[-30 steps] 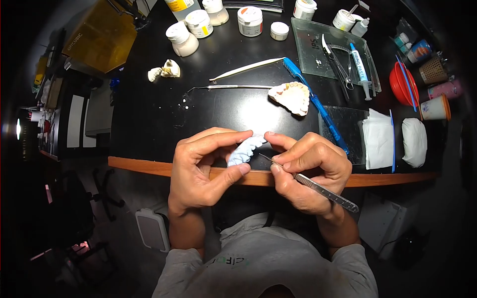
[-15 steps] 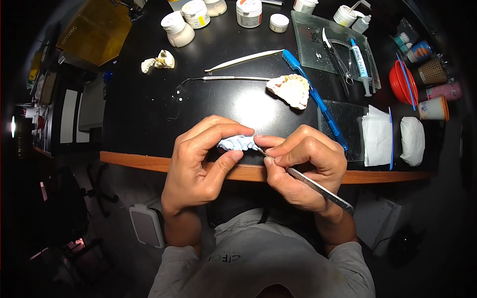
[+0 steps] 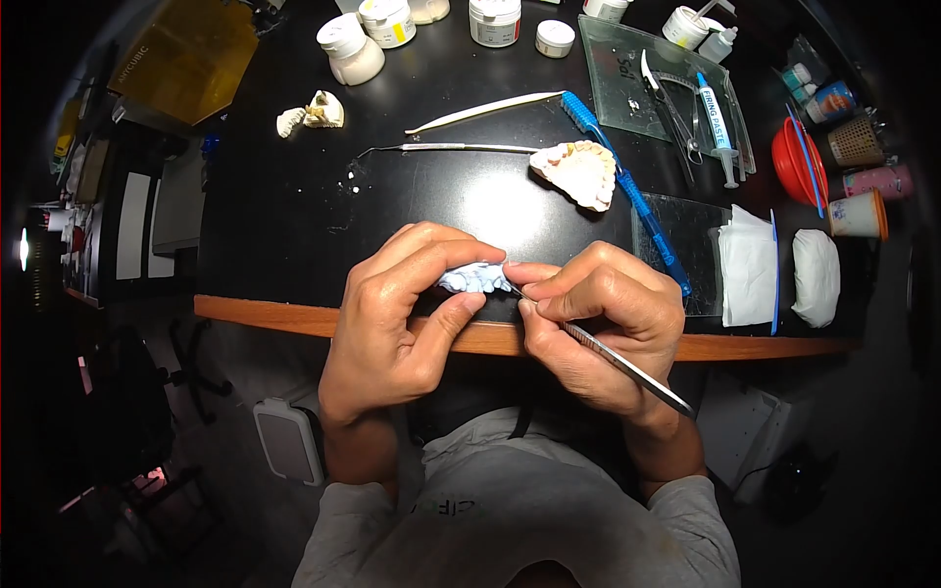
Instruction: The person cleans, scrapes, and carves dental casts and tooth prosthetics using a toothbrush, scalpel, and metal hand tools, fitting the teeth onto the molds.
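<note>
Between the thumb and fingers of my left hand (image 3: 397,314) is a pale blue dental model (image 3: 474,278) with tooth shapes along it. My right hand (image 3: 606,318) is closed in a pen grip on a slim metal hand instrument (image 3: 632,369) with a ribbed handle. Its thin end meets or nearly meets the model's right end; the exact contact is too small to tell. The handle slants down to the right, under my right palm. Both hands are over the table's wooden front edge. My left fingers cover part of the model.
Beyond my hands lie a cream dental cast (image 3: 578,176), a metal probe (image 3: 461,148), a white stick (image 3: 480,112) and a blue toothbrush (image 3: 642,211). Glass plates (image 3: 627,88), a firing paste syringe (image 3: 717,127) and folded tissues (image 3: 747,269) are at right. Several jars (image 3: 495,22) stand behind.
The metal instrument has rolled slightly in my right fingers, and its handle shows a narrower face. The model has shifted a little in my left hand. The whole view has moved slightly.
</note>
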